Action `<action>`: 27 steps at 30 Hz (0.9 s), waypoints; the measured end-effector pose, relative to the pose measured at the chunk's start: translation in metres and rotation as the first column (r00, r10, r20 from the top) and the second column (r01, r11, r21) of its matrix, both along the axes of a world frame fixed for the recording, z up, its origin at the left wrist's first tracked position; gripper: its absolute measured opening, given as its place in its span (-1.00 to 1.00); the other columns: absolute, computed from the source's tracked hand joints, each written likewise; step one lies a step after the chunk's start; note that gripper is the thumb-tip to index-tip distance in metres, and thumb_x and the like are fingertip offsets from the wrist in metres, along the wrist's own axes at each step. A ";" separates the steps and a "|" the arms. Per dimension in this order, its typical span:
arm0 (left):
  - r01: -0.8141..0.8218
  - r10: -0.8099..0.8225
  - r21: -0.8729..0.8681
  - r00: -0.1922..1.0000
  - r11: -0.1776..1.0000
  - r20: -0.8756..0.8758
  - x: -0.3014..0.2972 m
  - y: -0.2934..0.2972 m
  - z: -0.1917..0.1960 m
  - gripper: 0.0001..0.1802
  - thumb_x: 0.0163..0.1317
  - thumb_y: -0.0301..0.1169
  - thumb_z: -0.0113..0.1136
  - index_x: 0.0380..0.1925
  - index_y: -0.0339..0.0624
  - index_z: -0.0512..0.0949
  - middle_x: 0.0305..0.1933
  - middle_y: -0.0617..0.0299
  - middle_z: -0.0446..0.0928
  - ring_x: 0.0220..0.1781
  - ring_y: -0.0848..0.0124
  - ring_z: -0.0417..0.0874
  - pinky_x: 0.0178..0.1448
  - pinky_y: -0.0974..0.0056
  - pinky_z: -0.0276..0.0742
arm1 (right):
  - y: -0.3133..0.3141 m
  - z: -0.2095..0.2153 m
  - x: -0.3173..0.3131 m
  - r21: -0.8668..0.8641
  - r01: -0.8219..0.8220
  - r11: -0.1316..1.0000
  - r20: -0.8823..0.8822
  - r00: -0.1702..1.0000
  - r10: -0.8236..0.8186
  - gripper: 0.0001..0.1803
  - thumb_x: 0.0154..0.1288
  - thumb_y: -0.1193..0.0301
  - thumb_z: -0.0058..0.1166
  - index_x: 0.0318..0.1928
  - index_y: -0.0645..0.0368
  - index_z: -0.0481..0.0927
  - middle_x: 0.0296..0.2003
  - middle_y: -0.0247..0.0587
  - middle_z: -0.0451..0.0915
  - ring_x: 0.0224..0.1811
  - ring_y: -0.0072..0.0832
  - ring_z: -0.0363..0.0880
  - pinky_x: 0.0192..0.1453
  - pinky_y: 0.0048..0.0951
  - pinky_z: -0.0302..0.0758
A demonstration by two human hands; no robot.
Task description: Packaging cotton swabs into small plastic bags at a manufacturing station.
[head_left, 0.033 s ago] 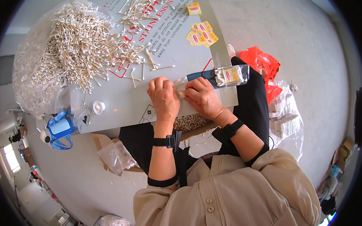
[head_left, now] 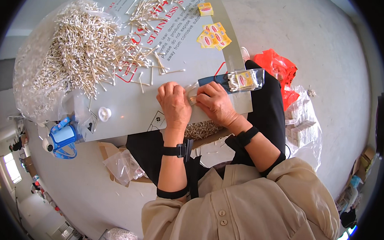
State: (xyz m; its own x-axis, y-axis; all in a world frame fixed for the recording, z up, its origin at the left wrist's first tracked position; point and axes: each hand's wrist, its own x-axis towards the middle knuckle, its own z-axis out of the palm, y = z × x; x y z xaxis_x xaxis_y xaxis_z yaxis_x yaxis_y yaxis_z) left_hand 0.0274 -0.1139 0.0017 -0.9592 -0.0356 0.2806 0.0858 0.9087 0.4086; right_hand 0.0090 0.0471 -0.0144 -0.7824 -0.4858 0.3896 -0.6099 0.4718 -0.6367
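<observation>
A small clear plastic piece (head_left: 192,98) is being held between the two hands over the table (head_left: 137,109), just in from the near edge and closer to the near right corner than to the near left one. The left hand (head_left: 175,103) is being kept knuckles up, its fingers curled down on the left side of the piece; the right hand (head_left: 215,103) is being angled in from the right, with thumb and fingers pinched on the other side. The hands are being held close together with only the piece showing between them, and its long axis is being hidden too much to be told. The packet of cotton swabs (head_left: 244,80) is lying beyond the right hand, away from the body and to the right, and is jutting past the right edge; its long axis is running crosswise, roughly in line with the near edge. The right hand is clearly being placed nearer to it, just beside the dark blue strip (head_left: 207,81) at the packet's left end, though whether the knuckles are touching that strip cannot be told. The heap of loose swabs (head_left: 82,44) is being spread on the opposite side, toward the left edge, so the left hand is being set nearer to it. Small yellow cards (head_left: 215,36) are lying farther up along the right edge, well apart from both hands.
</observation>
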 end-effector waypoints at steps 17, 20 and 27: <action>0.075 -0.075 -0.006 0.994 0.997 0.081 -0.023 -0.022 0.003 -0.84 0.07 -0.60 0.25 -0.39 -0.16 0.48 -0.12 0.23 0.46 0.08 0.15 0.40 0.15 0.06 0.29 | 0.005 0.002 -0.002 -0.051 -0.008 0.999 0.057 0.998 0.011 -0.84 -0.01 0.48 0.30 -0.39 0.15 0.58 -0.23 -0.28 0.54 -0.16 -0.25 0.48 -0.01 -0.26 0.44; 0.125 -0.127 0.029 0.986 0.992 0.104 -0.024 -0.022 0.004 -0.84 0.07 -0.62 0.24 -0.39 -0.16 0.48 -0.11 0.22 0.46 0.06 0.14 0.40 0.15 0.04 0.29 | 0.007 0.001 -0.001 -0.054 -0.006 0.999 0.064 0.998 0.010 -0.86 0.02 0.49 0.30 -0.38 0.15 0.59 -0.23 -0.27 0.54 -0.16 -0.25 0.49 -0.01 -0.27 0.44; 0.038 -0.039 0.008 0.996 0.999 0.078 -0.024 -0.019 0.004 -0.81 0.05 -0.61 0.27 -0.38 -0.14 0.49 -0.17 0.24 0.45 0.03 0.13 0.41 0.11 0.05 0.31 | 0.005 0.000 -0.001 -0.069 -0.001 0.998 0.062 0.998 0.005 -0.83 -0.02 0.48 0.29 -0.39 0.14 0.57 -0.24 -0.28 0.52 -0.14 -0.25 0.48 0.00 -0.27 0.42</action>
